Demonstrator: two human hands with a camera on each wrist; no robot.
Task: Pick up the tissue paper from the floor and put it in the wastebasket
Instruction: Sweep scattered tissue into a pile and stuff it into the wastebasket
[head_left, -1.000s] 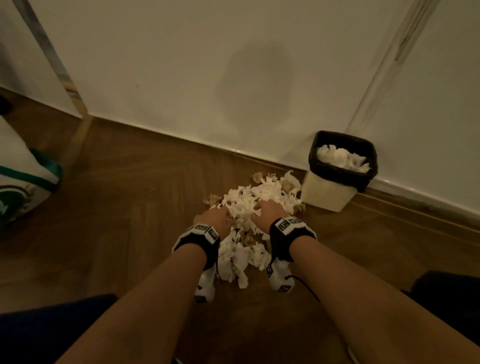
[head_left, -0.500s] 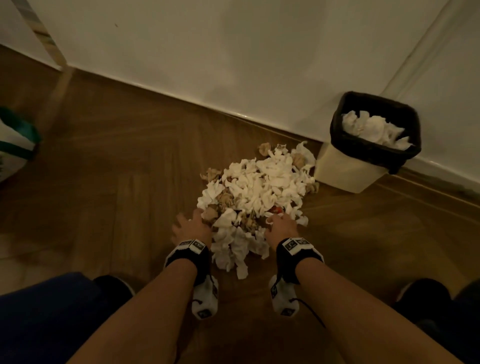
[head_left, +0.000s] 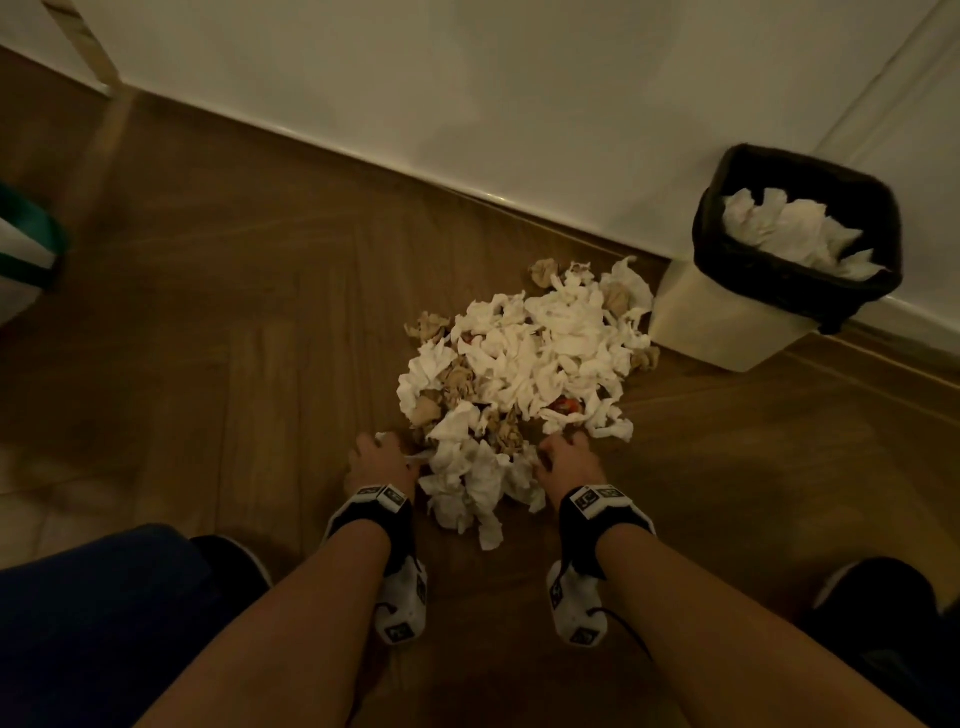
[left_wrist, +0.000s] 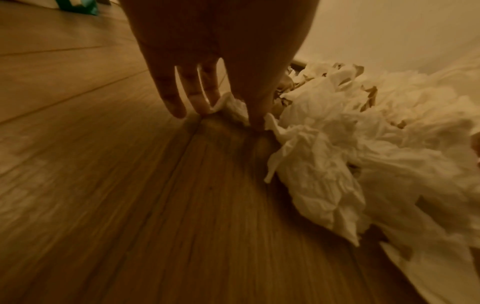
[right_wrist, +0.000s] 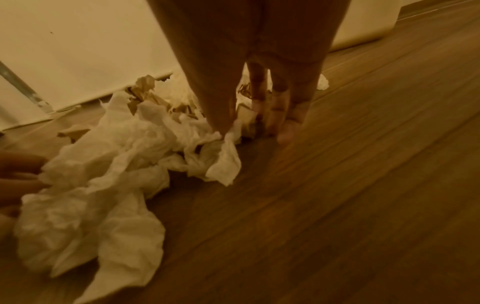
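A heap of crumpled white and brown tissue paper (head_left: 519, 374) lies on the wooden floor. Just to its right stands the cream wastebasket (head_left: 727, 332) with a black liner, and white tissue lies inside it. My left hand (head_left: 382, 457) is at the heap's near left edge. In the left wrist view its (left_wrist: 218, 115) fingers point straight down, tips on the floor against a tissue scrap (left_wrist: 233, 109). My right hand (head_left: 566, 457) is at the near right edge, and its (right_wrist: 249, 131) straight fingers and thumb touch the tissue heap (right_wrist: 116, 164). Neither hand holds anything.
A white wall (head_left: 467, 104) with a skirting runs behind the heap and basket. A green and white bag (head_left: 21, 249) sits at the far left. My blue trouser leg (head_left: 104, 597) and dark shoes (head_left: 872, 587) are close below. Bare wood floor lies left of the heap.
Both hands have drawn back from the middle of the heap to its near edge, one on each side. The view has shifted, so the basket sits further right.
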